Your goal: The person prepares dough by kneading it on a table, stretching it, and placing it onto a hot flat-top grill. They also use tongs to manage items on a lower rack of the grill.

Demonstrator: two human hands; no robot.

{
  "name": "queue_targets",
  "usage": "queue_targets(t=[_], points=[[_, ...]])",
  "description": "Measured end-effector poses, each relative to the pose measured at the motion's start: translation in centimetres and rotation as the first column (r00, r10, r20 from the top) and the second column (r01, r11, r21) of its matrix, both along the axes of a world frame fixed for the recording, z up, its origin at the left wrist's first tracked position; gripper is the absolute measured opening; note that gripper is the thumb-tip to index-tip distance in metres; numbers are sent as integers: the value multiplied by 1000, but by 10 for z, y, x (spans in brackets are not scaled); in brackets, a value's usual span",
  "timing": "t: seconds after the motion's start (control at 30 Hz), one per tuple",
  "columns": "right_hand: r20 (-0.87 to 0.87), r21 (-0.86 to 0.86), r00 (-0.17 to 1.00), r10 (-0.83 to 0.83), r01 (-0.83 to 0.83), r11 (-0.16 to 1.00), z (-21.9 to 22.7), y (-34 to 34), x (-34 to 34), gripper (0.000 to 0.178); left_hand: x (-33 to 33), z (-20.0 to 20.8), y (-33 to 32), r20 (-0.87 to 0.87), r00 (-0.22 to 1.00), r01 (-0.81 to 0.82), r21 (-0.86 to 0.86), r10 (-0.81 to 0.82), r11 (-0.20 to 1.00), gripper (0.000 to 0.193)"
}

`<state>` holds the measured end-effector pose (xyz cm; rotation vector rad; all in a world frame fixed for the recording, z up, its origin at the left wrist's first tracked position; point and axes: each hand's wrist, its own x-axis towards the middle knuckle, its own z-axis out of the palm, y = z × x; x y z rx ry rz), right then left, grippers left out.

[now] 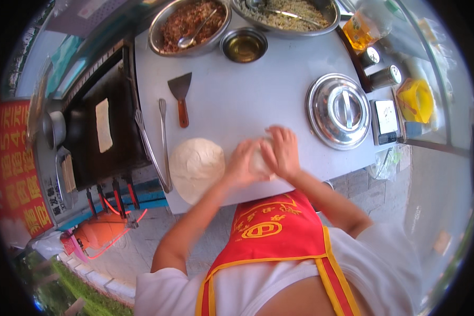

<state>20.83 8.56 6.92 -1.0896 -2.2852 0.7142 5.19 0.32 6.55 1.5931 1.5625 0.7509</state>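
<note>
Both my hands are closed around a small pale lump of dough [260, 164] near the front edge of the metal worktop. My left hand [240, 165] presses on its left side, and my right hand [282, 154] curls over it from the right, hiding part of it. Close by my left hand rests a large smooth mound of dough [197, 162]. Farther left lie metal tongs [165, 142] and, beyond the mound, a scraper with a wooden handle [182, 108].
A dark griddle [84, 152] on the left carries one flat dough strip [104, 125]. At the back stand bowls of meat filling [174, 29], grain-like filling [300, 26] and oil [243, 48]. On the right are a metal lid [326, 113] and a scale [387, 118].
</note>
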Motion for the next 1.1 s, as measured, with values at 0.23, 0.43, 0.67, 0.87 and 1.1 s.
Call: queue_targets(t=[0.23,0.43,0.67,0.87,1.1], points=[[-223,47,975,-11,22,999,-39,6,-6,49,27,-8,4,-280,896,-311,155,343,938,81],[-109,40,993,-43,47,998,-48,102,-58,28,-19,-8,106,-420,841,-448,-186,341,875,84],[109,-32,979,175,-172,985,-25,137,-80,20,-37,5,97,347,779,-326,-488,523,809,94],[146,-19,984,106,-104,994,47,42,-30,31,22,18,7,-2,943,-332,24,332,943,87],[-35,141,998,-52,56,988,-35,42,-35,42,7,-7,47,-313,860,-436,-44,402,899,72]])
